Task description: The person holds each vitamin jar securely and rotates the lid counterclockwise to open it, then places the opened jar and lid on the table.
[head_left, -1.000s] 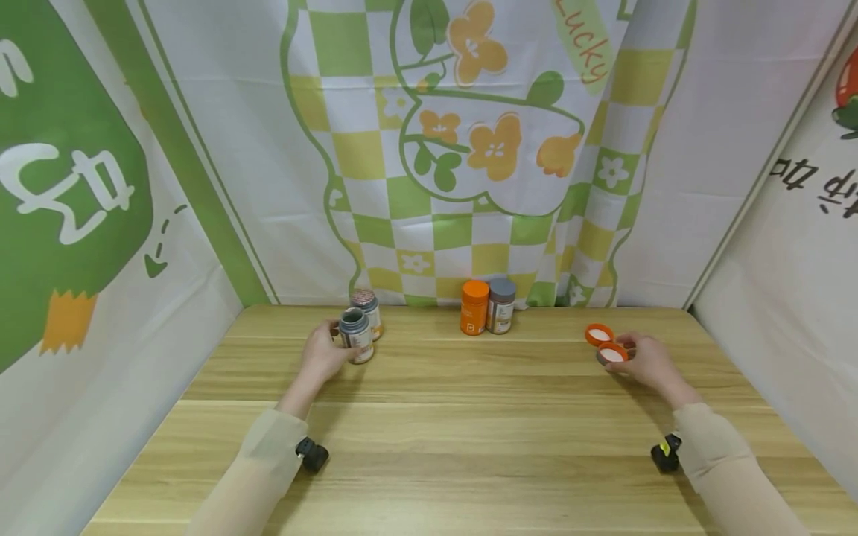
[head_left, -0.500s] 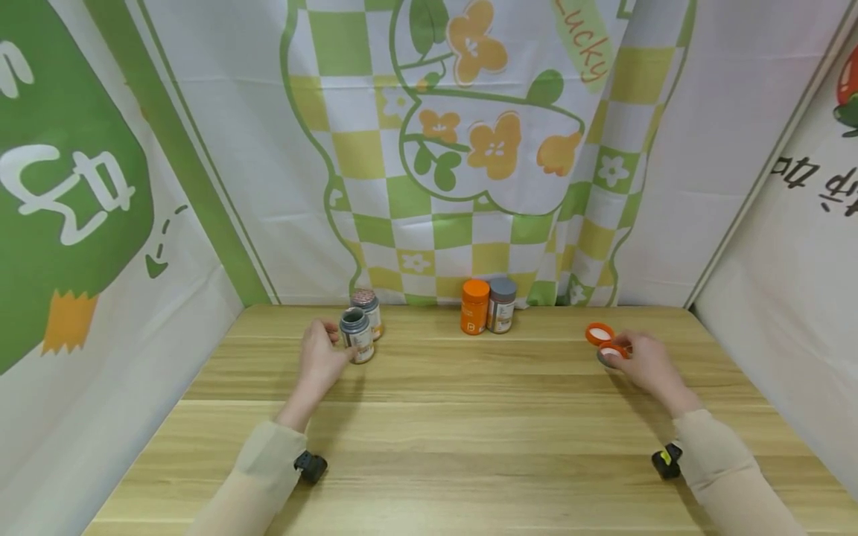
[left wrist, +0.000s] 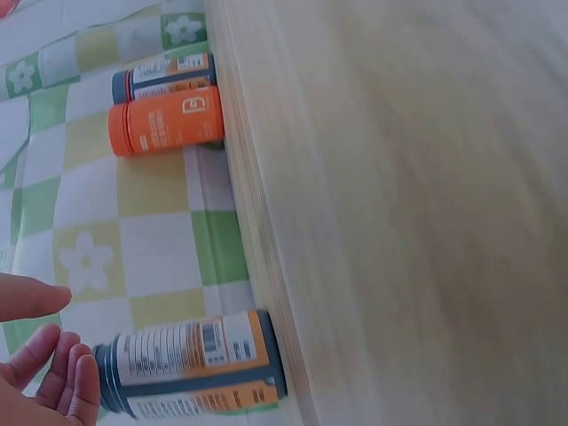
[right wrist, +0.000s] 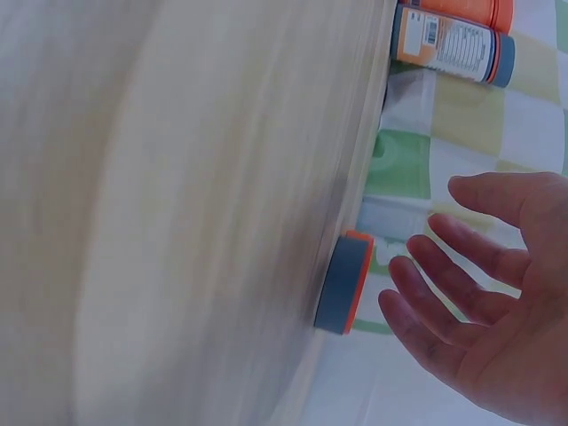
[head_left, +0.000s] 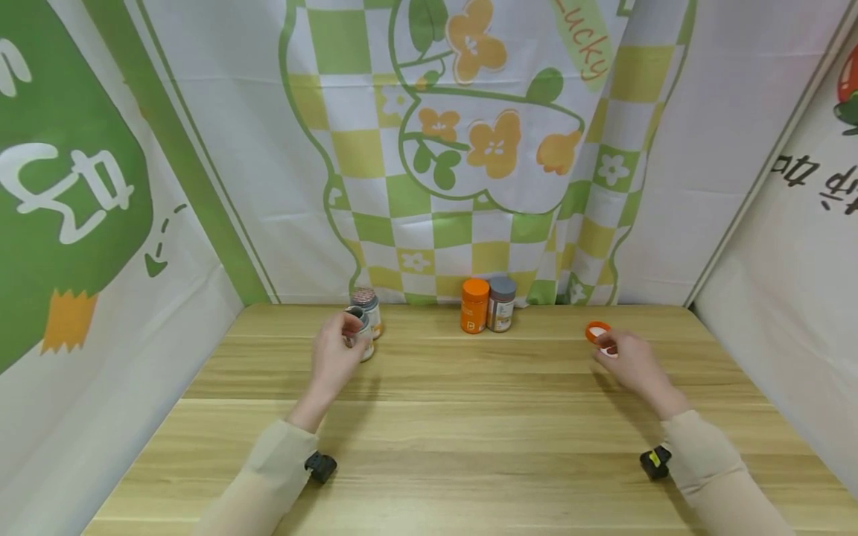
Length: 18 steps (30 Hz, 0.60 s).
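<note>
My left hand (head_left: 338,350) hovers at the mouth of an uncapped grey jar (head_left: 366,347) with a white and orange label, partly covering it in the head view. The left wrist view shows its loosely bent fingers beside the rim of this jar (left wrist: 191,366), nothing between them and the thumb. Right behind stands a second jar (head_left: 366,299) with a speckled pinkish top. Over at the right, my right hand (head_left: 631,363) is held over a grey lid (right wrist: 342,286) with an orange inner rim, fingers spread and apart from it. An orange lid (head_left: 593,332) lies just behind.
At the back middle, an orange jar (head_left: 474,307) and a grey-capped jar (head_left: 501,305) stand side by side against the patterned curtain (head_left: 469,223). The wooden table (head_left: 469,432) ends at this curtain and at fabric walls on both sides.
My left hand has come off the jar's side and shifted up and right across it. My right hand has let go of the grey lid and risen slightly leftward. Both jars stay put.
</note>
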{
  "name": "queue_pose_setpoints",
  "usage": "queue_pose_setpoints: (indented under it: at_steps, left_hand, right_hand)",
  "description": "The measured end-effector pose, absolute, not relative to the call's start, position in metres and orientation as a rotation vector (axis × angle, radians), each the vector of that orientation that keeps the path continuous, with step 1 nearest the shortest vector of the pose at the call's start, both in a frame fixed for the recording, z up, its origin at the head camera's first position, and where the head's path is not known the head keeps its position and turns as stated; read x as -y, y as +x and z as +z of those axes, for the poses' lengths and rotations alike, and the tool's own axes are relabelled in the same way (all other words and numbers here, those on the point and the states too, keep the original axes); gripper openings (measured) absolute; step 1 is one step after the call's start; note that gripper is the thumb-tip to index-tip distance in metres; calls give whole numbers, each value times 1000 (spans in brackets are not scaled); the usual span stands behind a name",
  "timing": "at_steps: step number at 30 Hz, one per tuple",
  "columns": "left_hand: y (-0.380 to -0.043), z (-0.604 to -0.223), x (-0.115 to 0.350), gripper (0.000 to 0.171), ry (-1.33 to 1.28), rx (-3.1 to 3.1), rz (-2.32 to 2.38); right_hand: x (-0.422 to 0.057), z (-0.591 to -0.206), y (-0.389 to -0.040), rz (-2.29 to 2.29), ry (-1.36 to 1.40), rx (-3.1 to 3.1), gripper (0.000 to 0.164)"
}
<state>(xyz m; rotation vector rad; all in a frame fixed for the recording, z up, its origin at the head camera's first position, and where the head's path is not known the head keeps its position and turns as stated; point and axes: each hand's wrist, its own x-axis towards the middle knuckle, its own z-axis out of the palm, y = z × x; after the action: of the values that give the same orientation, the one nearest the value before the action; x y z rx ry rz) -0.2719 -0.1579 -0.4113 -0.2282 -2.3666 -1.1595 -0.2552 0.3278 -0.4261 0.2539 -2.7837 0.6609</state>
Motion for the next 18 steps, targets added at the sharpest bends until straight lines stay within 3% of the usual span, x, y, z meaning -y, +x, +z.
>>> queue_pose_setpoints:
  at_steps: [18]
  left_hand:
    - [-284, -414, 120, 27, -305, 2423, -1326]
  right_hand:
    - [-295, -426, -263, 800, 294, 2784, 29]
